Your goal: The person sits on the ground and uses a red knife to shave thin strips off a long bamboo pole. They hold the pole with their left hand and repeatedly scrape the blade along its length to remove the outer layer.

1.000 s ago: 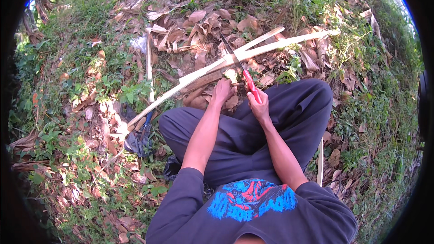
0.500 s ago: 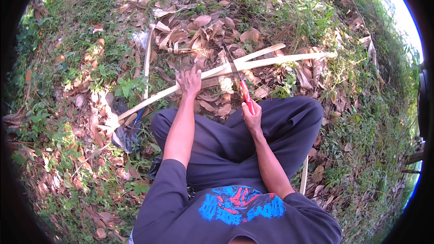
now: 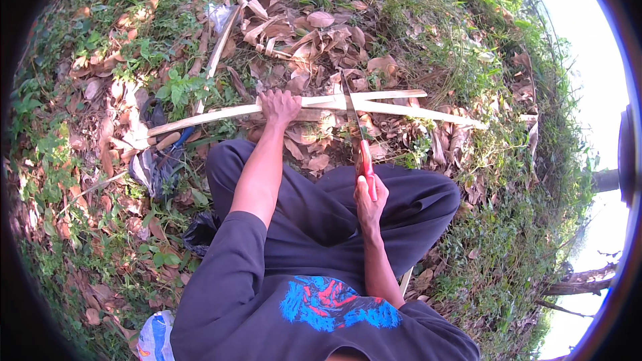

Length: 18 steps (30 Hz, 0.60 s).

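My left hand point(image 3: 279, 107) is closed over a long pale wooden strip point(image 3: 207, 117), pressing it low over the leaf-covered ground in front of my crossed legs. In my right hand point(image 3: 370, 200) is a hand saw point(image 3: 364, 160), gripped by its red handle. Its thin dark blade points away from me and lies across the strip, right of my left hand. A second pale strip point(image 3: 428, 112) crosses the first near the blade and runs off to the right. Beneath them is a browner piece of wood point(image 3: 311, 115), partly hidden.
Another strip point(image 3: 219, 47) lies on the far left beside a whitish plastic scrap point(image 3: 219, 16). By my left knee are a dark plastic bag point(image 3: 150, 172) and a tool with a wooden handle point(image 3: 168, 141). Dry leaves and grass surround me. A white-and-blue bag point(image 3: 156, 335) is behind left.
The saw and my right hand have come back toward me. My left fingers, more spread before, are now curled over the strip. The whole view has tilted, so the strips appear turned.
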Available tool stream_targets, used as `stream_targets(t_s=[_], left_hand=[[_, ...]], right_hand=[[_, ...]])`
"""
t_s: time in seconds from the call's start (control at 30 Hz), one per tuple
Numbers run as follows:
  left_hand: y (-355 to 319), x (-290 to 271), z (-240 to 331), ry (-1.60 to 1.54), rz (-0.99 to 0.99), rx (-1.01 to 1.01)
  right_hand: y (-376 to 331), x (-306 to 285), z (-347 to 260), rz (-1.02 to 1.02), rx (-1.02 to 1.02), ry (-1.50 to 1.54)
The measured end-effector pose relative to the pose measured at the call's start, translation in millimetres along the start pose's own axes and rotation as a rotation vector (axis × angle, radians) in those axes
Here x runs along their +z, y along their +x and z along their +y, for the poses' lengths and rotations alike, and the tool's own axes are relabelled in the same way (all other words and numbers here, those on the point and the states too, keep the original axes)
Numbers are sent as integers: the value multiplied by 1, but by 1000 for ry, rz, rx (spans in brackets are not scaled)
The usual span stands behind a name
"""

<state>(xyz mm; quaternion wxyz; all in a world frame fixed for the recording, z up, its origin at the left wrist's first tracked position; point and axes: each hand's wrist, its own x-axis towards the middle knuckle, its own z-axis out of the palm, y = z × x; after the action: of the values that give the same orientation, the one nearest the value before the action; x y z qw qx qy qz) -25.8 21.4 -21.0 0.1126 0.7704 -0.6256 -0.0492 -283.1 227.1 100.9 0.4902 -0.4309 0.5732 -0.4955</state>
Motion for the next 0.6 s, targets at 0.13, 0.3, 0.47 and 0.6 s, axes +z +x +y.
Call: stream_targets(t_s=[0.13,0.3,0.47,0.6], left_hand=[[-2,-1,0,-19,-17,7],[0,-3,0,-13,15,3],[-2,-1,0,38,69,16],[-2,-1,0,39,44,11]], right_hand=[[0,7,1,-28,-40,-129],[-1,12,-5,-22,-44,-161],[-13,4,-11,-43,-29,-238],[-11,8,-21,-60,17,-175]])
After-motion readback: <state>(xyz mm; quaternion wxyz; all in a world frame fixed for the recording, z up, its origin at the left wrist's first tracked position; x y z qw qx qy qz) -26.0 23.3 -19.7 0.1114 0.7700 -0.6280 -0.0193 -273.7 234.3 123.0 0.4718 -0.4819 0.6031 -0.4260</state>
